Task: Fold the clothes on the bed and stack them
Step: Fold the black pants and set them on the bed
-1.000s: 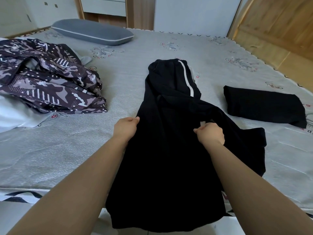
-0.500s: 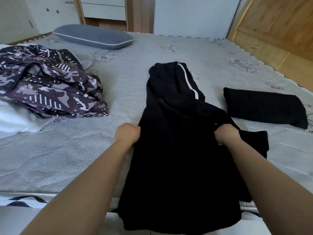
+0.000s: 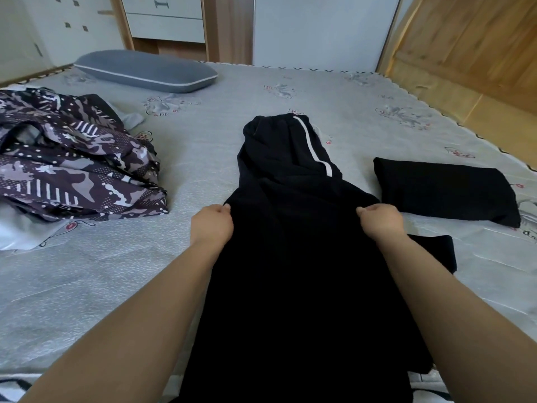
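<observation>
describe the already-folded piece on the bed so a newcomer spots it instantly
Start at the grey bed. Right of the long black trousers held by both hands lies a folded black garment, flat and untouched. Unlike the trousers it is a compact rectangle with no white stripe.

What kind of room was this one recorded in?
Most likely a home bedroom: a bed with a grey pillow, clothes spread on it, and white drawers at the far wall.

No legible text, brand, number or sign is found. Faint dark marks are printed on the bed sheet (image 3: 527, 232) at the right edge, beside a floral motif; too small and cropped to be read.
</observation>
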